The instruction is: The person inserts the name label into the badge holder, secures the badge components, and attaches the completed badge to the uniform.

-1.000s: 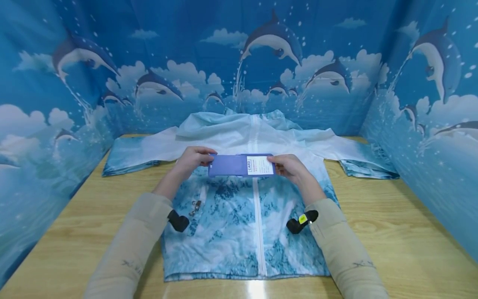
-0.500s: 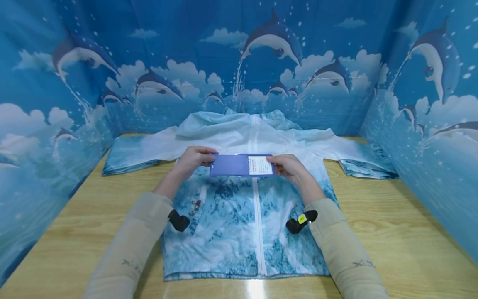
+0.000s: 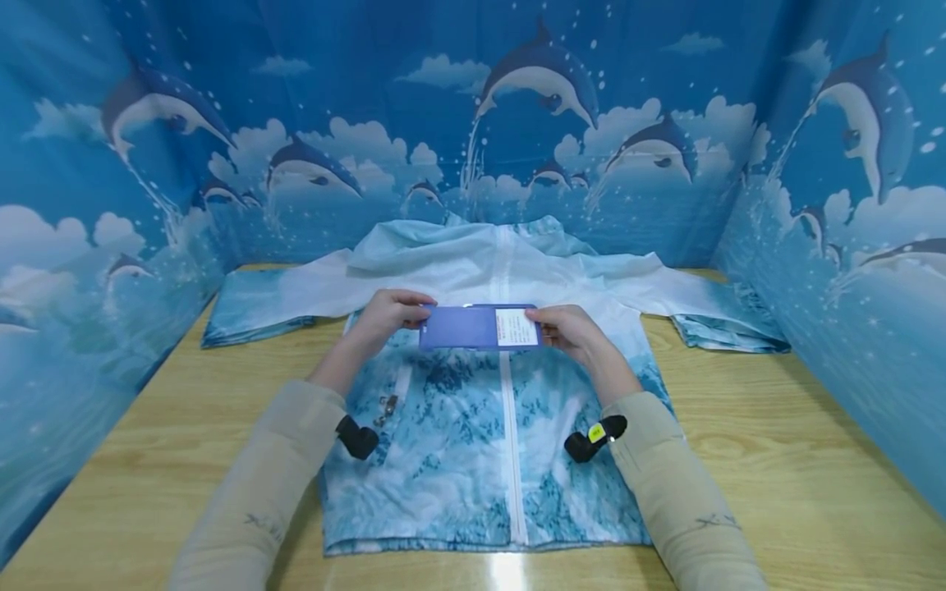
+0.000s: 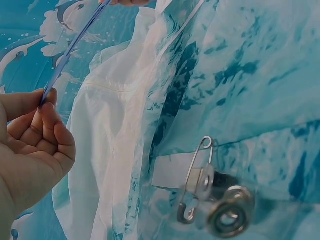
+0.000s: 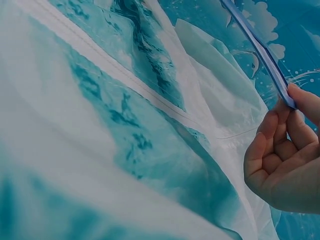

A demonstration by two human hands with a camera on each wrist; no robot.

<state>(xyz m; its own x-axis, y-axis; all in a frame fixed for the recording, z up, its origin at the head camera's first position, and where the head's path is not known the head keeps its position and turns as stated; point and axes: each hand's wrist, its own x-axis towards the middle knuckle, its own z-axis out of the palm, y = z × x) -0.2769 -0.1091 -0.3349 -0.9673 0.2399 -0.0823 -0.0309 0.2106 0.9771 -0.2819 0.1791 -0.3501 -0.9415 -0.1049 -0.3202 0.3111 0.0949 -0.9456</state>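
Observation:
In the head view a purple card holder [image 3: 458, 327] is held level above a blue-and-white zip jacket [image 3: 443, 427]. My left hand [image 3: 388, 318] pinches its left end between thumb and fingers. Its right end is pinched by my right hand [image 3: 567, 328], where a white printed card [image 3: 516, 327] shows. Both wrist views see the holder edge-on: a thin strip [image 4: 70, 55] in the left one, a bluish edge [image 5: 262, 55] in the right one. On the jacket's left front lies a metal badge clip with a safety pin [image 4: 215, 195], apart from both hands.
The jacket lies spread on a wooden table [image 3: 769, 460], its sleeves [image 3: 259, 308] stretched to both sides. Dolphin-print curtains [image 3: 473, 107] stand close around the back and sides. Small black wrist cameras [image 3: 358, 439] hang under both forearms.
My left hand has shifted slightly right with the purple holder's left end. Less of the white card shows; its "CARD" heading is now covered by purple. My right hand has hardly moved.

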